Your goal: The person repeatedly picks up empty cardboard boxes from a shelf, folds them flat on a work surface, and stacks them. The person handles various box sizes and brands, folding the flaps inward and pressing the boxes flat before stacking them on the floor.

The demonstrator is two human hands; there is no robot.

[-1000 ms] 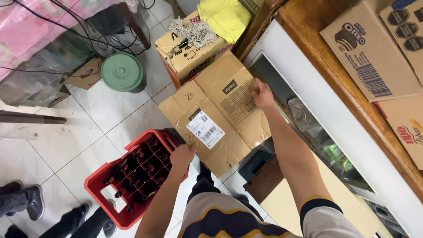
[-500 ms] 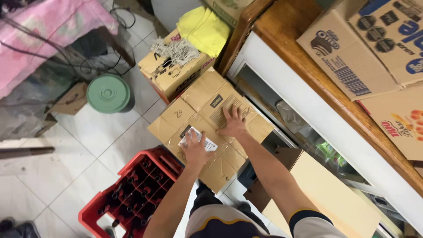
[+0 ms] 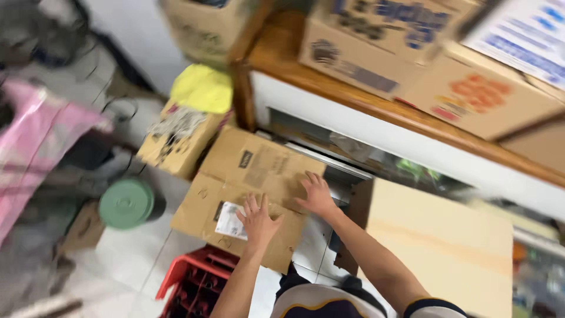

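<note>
Both hands, left hand (image 3: pixel 258 219) and right hand (image 3: pixel 318 193), press flat with fingers spread on the flattened cardboard box (image 3: pixel 250 191) lying over the red bottle crate (image 3: pixel 197 285); gripping its edges seems the likely next need.

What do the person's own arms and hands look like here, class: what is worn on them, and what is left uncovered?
Both forearms are bare. The left hand and right hand wear no gloves; rings or a watch cannot be made out. The short sleeve at the right arm is dark navy with a yellow band.
</note>
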